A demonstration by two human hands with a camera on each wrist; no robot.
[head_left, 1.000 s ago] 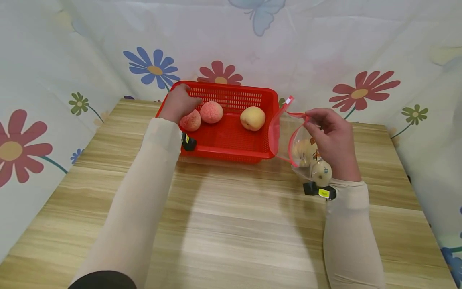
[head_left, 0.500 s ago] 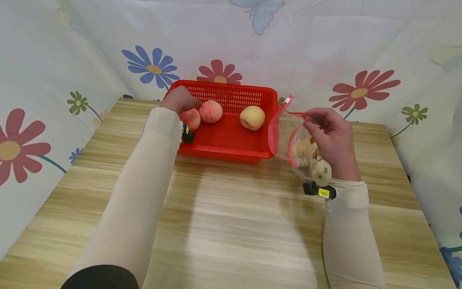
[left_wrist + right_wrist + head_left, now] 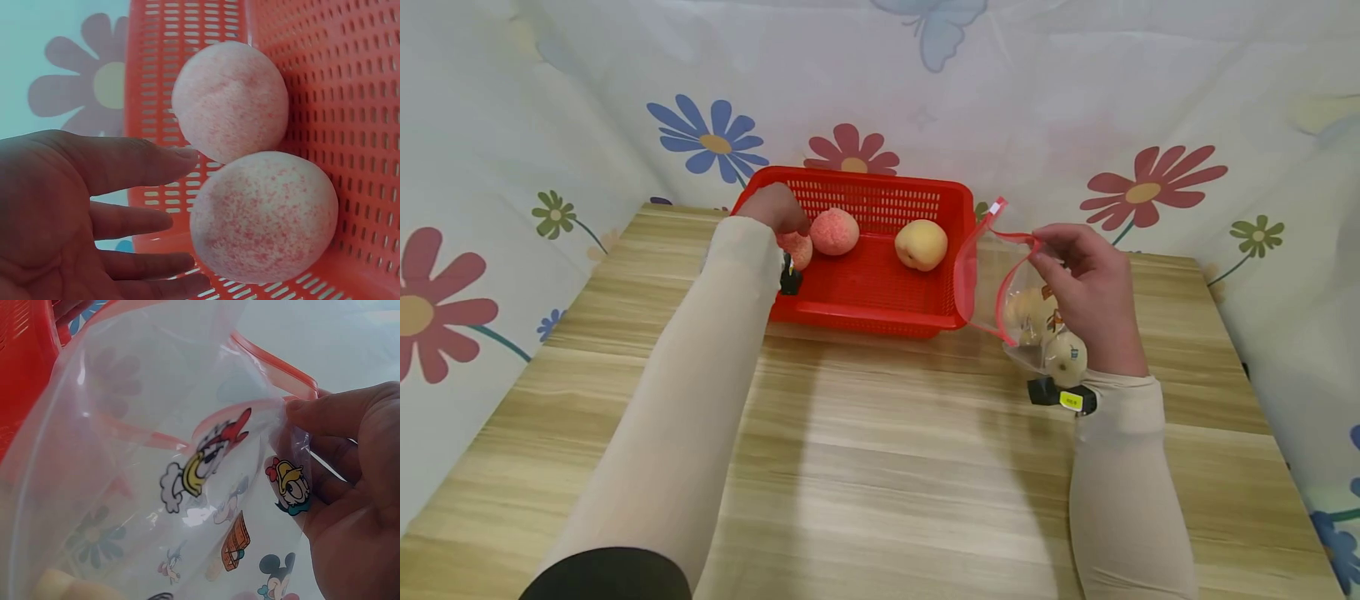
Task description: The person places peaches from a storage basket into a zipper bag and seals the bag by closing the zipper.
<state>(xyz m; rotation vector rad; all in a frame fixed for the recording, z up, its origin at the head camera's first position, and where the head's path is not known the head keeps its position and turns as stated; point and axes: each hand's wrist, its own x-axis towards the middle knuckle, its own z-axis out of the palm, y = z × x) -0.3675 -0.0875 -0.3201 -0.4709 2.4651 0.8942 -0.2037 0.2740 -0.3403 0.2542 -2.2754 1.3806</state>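
A: Head view first — what's changed?

B: The left hand [image 3: 775, 208] has reached a little farther into the far left of the red basket [image 3: 868, 317] on the table [image 3: 880, 458], and hides a bit more of the left pink fruit [image 3: 799, 250]. The other pink fruit [image 3: 835, 232] sits just beside it; a pale yellow fruit [image 3: 921, 245] lies to the right, where it was.

A: And the right hand [image 3: 1090, 287]?

B: Hardly moved. It pinches the rim of a clear bag [image 3: 1002, 304], right of the basket, with pale fruits [image 3: 1066, 357] inside.

A: Does the left wrist view show a grip?

B: No — fingers and thumb are stretched out, holding nothing, right by the pink fruits. I can't tell whether a fingertip touches one. I'd call it the approach, with the pick-up not yet made.

A: Right wrist view?

B: Thumb and fingers pinch the bag's edge, its mouth spread apart. That side of the work looks settled.
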